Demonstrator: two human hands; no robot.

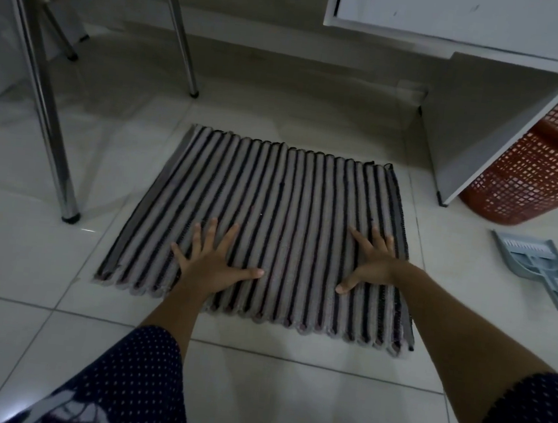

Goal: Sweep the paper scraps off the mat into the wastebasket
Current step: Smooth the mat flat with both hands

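Dustpan (533, 265) lies right of mat (270, 217), wastebasket (544, 167) behind it.

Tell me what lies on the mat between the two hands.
Nothing but bare striped mat: the head view shows no scraps between the left hand and the right hand, both flat on it.

White tiled floor (252, 391) under striped mat (270, 210), grey dustpan (537, 266), red wastebasket (543, 170)

The mat (270, 217), striped black and pale grey with scalloped near and far ends, lies flat on the white tiled floor (285, 401). No paper scraps can be made out on it. The wastebasket (536, 169), red-orange plastic lattice, stands upright on the floor beyond the mat's far right corner.
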